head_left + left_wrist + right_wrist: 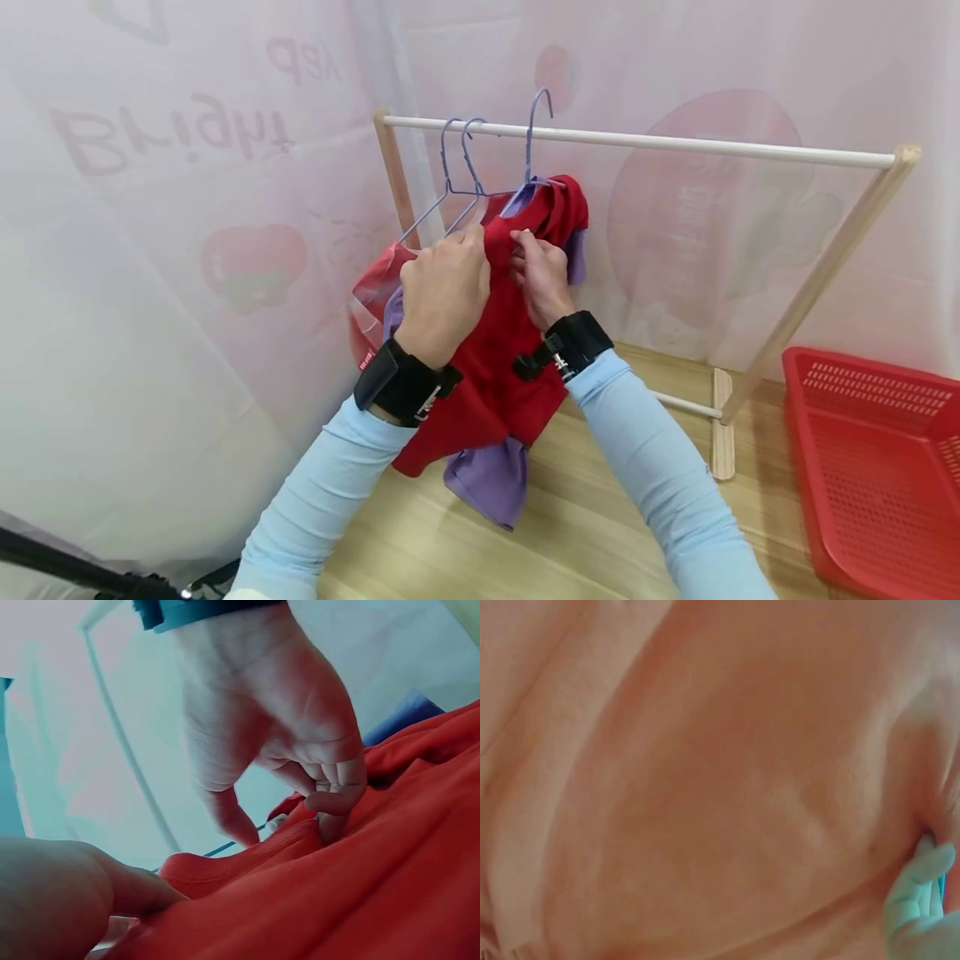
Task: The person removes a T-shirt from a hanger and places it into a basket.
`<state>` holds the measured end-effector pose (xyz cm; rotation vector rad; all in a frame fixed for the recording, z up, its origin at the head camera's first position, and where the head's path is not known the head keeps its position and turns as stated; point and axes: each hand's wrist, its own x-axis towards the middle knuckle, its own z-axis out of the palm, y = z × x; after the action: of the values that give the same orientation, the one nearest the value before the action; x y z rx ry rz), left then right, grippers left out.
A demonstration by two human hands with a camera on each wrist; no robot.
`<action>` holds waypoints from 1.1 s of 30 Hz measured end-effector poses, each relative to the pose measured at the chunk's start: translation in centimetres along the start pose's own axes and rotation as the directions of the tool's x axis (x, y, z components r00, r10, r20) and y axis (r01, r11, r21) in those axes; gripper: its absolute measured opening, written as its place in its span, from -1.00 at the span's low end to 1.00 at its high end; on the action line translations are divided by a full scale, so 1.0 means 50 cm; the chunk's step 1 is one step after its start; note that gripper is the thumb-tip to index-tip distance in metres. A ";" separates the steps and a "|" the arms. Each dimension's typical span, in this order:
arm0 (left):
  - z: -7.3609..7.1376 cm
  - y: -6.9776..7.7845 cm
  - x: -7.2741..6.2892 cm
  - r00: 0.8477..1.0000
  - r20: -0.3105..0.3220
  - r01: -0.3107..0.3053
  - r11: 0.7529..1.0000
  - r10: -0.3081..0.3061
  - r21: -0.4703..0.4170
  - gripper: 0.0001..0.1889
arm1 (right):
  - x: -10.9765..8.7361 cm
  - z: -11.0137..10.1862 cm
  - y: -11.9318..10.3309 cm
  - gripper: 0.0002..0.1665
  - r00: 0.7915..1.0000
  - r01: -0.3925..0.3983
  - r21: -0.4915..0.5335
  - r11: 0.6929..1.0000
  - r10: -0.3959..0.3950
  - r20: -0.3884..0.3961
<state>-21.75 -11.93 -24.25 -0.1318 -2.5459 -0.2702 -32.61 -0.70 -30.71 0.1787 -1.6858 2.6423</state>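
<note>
Head view, left to right: we get a pale red garment [381, 271] at 9 o'clock, then two hangers [444, 158] near 12, hooked over the white rail [675, 144]. Left hand [446, 287] sits just off centre toward 10; we see its back only, fingertips out of sight. Red garment [487, 358] takes the middle, with purple cloth [487, 483] poking out below its hem at 6. Third hanger [528, 150] at its neckline; hook crosses the rail between 12 and 1, can't tell if it's seated. Right hand [542, 275], between 2 and 3, pinches the red cloth, no gap visible. Red basket [877, 508] between 3 and 4, only in this view.

Left wrist view adds the grips: at 8 we have the left hand, close and blurred, fingers pressed into a red fold; near 1, the right hand palm-side, thumb apart, other fingers curled at the neckline.

Right wrist view: nearly all cloth, washed-out orange. One hand [919, 907] touches it at 4; we can't tell which.
</note>
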 end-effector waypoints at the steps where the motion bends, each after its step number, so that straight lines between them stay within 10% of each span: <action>1: -0.004 0.003 -0.004 1.000 0.001 -0.005 1.000 0.005 -0.016 -0.71 | -0.008 -0.003 -0.004 -0.74 1.000 0.006 0.001 1.000 -0.006 -0.009; 23: 0.008 0.069 -0.137 0.967 -0.128 -0.246 0.938 0.220 -0.246 -0.84 | -0.175 -0.129 -0.013 -0.63 0.973 0.199 -0.013 0.980 -0.199 -0.113; 33: 0.096 0.065 -0.232 0.944 -0.185 -0.315 0.912 0.273 -0.261 -0.74 | -0.234 -0.184 0.056 -0.47 0.982 0.140 -0.100 0.985 -0.151 -0.110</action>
<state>-14.15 -8.14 -34.07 -0.5833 -2.2882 -0.5094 -22.02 7.11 -38.19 0.1379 -1.6834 2.4162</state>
